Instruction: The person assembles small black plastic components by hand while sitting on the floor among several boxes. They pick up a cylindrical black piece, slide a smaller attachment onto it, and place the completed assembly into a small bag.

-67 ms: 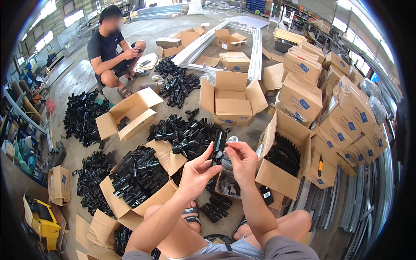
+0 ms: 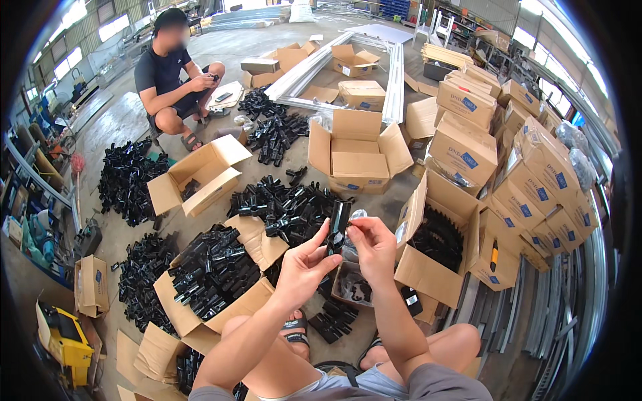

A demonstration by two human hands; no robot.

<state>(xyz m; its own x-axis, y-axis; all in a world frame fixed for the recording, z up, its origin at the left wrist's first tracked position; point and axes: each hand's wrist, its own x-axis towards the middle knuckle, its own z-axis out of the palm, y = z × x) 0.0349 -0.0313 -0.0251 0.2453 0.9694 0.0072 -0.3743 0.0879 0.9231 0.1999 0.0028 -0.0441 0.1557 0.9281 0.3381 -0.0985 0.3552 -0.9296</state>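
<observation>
Piece (image 2: pixel 340 220), black, long axis apparently upright

And here's the left hand (image 2: pixel 302 273), pinching a glossy black part (image 2: pixel 340 220) upright! The right hand (image 2: pixel 374 252) has its fingertips right beside it, perhaps on something tiny, too small to tell. To the right, an open carton (image 2: pixel 428 279) of dark pieces; across the floor, a co-worker (image 2: pixel 159 75) squats near black heaps (image 2: pixel 127 180).
</observation>
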